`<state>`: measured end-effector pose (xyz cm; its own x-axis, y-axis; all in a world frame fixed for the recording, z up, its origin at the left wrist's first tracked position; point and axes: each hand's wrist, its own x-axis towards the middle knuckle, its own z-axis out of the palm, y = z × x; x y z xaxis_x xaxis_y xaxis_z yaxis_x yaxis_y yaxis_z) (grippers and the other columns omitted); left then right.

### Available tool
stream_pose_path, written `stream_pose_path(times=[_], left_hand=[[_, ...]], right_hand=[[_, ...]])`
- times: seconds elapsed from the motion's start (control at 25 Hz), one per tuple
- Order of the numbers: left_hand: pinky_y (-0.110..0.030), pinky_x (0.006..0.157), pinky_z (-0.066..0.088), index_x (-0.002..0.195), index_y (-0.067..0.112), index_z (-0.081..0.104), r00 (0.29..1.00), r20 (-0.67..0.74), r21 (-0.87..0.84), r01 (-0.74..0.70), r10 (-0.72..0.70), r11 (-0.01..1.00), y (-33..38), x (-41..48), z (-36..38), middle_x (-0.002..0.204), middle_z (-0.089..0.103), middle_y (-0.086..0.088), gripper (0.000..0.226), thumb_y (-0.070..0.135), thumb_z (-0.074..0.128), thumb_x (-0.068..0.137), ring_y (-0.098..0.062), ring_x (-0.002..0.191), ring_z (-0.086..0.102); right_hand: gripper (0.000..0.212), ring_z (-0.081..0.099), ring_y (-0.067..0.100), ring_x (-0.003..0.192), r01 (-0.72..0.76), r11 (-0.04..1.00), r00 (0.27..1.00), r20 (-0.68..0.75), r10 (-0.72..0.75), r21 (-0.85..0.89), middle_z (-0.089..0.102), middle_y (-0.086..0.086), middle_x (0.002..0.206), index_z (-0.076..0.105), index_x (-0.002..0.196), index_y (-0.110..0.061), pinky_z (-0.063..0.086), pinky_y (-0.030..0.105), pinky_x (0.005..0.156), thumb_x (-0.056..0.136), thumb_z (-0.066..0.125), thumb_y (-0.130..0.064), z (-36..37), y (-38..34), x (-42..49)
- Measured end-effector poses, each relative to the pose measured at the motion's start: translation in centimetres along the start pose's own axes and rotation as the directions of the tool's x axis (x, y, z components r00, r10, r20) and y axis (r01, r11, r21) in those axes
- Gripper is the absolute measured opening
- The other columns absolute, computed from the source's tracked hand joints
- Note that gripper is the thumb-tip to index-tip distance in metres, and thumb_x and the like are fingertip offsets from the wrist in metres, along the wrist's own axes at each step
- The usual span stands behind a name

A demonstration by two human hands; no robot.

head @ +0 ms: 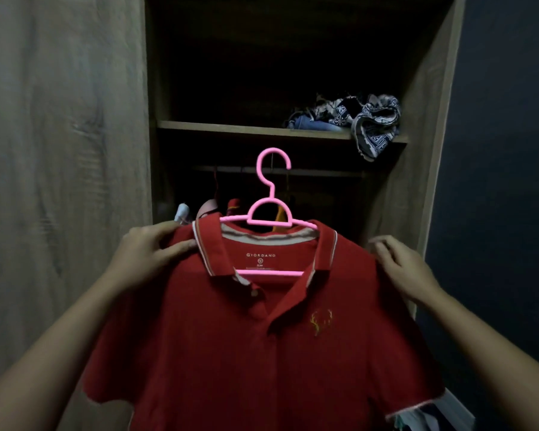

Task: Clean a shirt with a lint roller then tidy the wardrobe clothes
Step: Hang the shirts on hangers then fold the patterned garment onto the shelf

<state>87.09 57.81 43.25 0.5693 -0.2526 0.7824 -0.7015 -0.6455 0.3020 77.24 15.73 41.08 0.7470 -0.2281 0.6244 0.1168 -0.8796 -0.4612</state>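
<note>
- In front of the open wardrobe, a red polo shirt is hanging on a pink hanger, its hook standing free in the air near the rail.
- The left hand is pinching the shirt's left shoulder, thumb lying on the front by the collar.
- The right hand is cupping the shirt's right shoulder with fingers loosely curled over the fabric; whether it is truly gripping, I cannot tell.
- Farther back, other garments are hanging in the dark below the rail.
- On the shelf above, a patterned cloth is spilling over the edge, right of centre.
</note>
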Motion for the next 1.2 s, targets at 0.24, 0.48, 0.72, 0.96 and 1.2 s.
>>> stream_pose_path(times=[0.24, 0.48, 0.72, 0.96, 1.2], left_hand=[[-0.029, 0.057, 0.043, 0.069, 0.033, 0.061, 0.997, 0.080, -0.057, 0.019, -0.014, 0.998, 2.8, -1.0, 1.7, 0.057, 0.059, 0.005, 0.041, 0.073, 0.051, 0.064, -0.006, 0.055, 0.055], [-0.023, 0.063, 0.046, 0.079, 0.026, 0.059, 0.903, 0.421, -0.279, 0.040, 0.085, 0.960, 6.8, -1.6, 3.4, 0.071, 0.064, 0.015, 0.020, 0.045, 0.063, 0.082, -0.001, 0.067, 0.059], [-0.035, 0.083, 0.044, 0.110, 0.019, 0.057, 0.958, 0.256, -0.047, 0.145, -0.128, 0.988, 12.4, 0.3, 14.6, 0.108, 0.068, -0.006, 0.024, 0.033, 0.054, 0.091, -0.028, 0.108, 0.059], [-0.034, 0.085, 0.044, 0.113, 0.018, 0.054, 0.945, 0.249, -0.050, 0.231, -0.212, 0.972, 16.2, 5.5, 20.2, 0.106, 0.067, -0.008, 0.025, 0.030, 0.049, 0.092, -0.030, 0.105, 0.060], [-0.029, 0.078, 0.051, 0.126, 0.029, 0.054, 0.899, 0.414, -0.431, 0.331, -0.142, 0.839, 15.3, 13.0, 23.8, 0.090, 0.068, 0.004, 0.045, 0.011, 0.054, 0.084, -0.016, 0.084, 0.065]], right_hand=[[0.011, 0.056, -0.003, 0.080, 0.123, 0.974, 0.958, 0.233, -0.167, 0.192, 0.063, -0.013, 0.089, 0.059, 0.098, -0.026, 0.043, 0.020, 0.075, 0.091, 0.055, -0.032, 0.9, -4.1, 0.9], [0.010, 0.057, 0.017, 0.094, -0.055, 0.987, 0.998, 0.024, 0.052, 0.149, 0.060, 0.001, 0.096, 0.059, 0.096, -0.023, 0.042, 0.023, 0.080, 0.088, 0.061, -0.029, 2.0, -1.5, 3.0], [0.047, 0.063, 0.008, 0.076, -0.292, 0.889, 0.945, 0.249, 0.212, 0.352, 0.069, -0.004, 0.080, 0.063, 0.092, -0.016, 0.048, 0.028, 0.075, 0.094, 0.034, -0.053, 6.4, -2.8, 5.9], [0.039, 0.051, 0.014, 0.082, -0.398, 0.766, 0.914, 0.293, 0.282, 0.505, 0.049, -0.008, 0.081, 0.050, 0.071, -0.028, 0.041, 0.033, 0.082, 0.072, 0.049, -0.067, 9.8, -0.1, 13.7], [0.018, 0.050, 0.006, 0.067, -0.270, 0.767, 0.958, 0.244, 0.152, 0.582, 0.052, -0.008, 0.072, 0.047, 0.079, -0.027, 0.040, 0.021, 0.064, 0.093, 0.046, -0.039, 10.8, 1.7, 22.3]])
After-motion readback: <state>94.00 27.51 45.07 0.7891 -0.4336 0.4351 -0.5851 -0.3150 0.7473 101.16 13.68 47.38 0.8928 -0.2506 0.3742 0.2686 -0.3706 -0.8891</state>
